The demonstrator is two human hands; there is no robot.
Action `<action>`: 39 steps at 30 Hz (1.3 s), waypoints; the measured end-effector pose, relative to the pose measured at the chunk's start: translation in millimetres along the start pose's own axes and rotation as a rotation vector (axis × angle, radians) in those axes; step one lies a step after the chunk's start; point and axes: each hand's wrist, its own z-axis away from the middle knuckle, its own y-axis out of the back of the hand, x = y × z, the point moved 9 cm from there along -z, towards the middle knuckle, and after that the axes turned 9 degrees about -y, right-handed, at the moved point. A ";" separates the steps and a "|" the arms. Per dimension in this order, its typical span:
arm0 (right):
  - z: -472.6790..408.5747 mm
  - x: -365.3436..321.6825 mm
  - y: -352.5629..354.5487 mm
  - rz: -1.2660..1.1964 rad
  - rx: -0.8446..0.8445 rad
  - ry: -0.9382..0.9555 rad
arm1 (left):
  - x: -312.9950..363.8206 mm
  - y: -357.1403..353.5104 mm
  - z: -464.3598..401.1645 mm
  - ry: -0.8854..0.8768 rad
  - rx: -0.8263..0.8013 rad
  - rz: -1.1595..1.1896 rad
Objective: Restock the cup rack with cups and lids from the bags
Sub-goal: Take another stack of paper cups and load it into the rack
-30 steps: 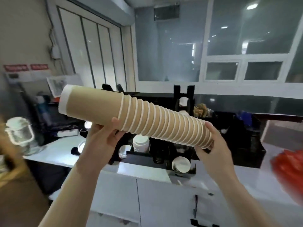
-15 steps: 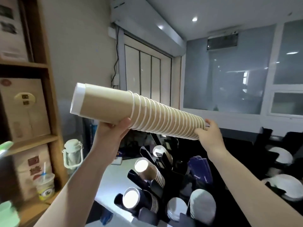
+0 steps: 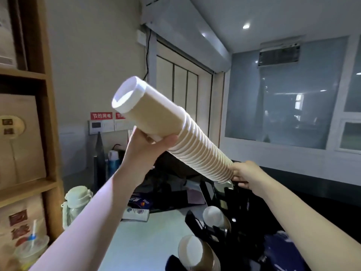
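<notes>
Left hand [image 3: 145, 149] is gripping the cup stack [image 3: 175, 133] from underneath near its closed end, fingers curled round it. Right hand [image 3: 245, 174] is grasping the stack's open end, low and farther right. Stack is hanging tilted in the air above the black cup rack [image 3: 218, 229], whose near slots are holding cups [image 3: 192, 251]. White worktop [image 3: 144, 237] is lying to the rack's left.

A drinks shop's back counter: a black cup rack [image 3: 230, 229] at near right holds stacked paper cups, a wooden shelf [image 3: 39, 79] on the left carries printed paper bags [image 3: 19, 139], and a sealed plastic drink cup [image 3: 32, 249] sits below.
</notes>
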 end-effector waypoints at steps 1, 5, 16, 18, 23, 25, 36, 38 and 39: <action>-3.3 0.7 -0.5 0.030 0.016 -0.012 | -2.2 -3.1 -8.8 -0.001 -0.027 -0.010; -9.8 7.0 -3.5 0.114 0.045 -0.045 | -7.6 -7.8 -36.2 -0.027 -0.087 -0.006; -2.4 52.2 -4.3 -0.073 0.133 -0.220 | -29.7 -51.4 -48.9 -0.067 -0.278 -0.093; -0.7 60.1 -6.6 -0.143 0.132 -0.258 | -36.3 -61.1 -46.6 -0.067 -0.317 -0.102; 3.7 73.4 -7.8 -0.223 0.117 -0.303 | -77.9 -99.8 -17.5 0.003 -0.510 -0.178; 7.9 73.4 -6.0 -0.231 0.113 -0.288 | -92.1 -110.9 -5.3 0.024 -0.522 -0.164; 47.1 66.0 0.7 -0.330 0.149 -0.194 | -115.7 -110.2 11.7 0.055 -0.491 -0.051; 59.9 63.7 1.8 -0.380 0.175 -0.143 | -119.8 -107.4 21.6 0.062 -0.520 -0.057; 67.4 63.3 2.3 -0.414 0.192 -0.114 | -123.8 -104.6 29.0 0.081 -0.529 -0.060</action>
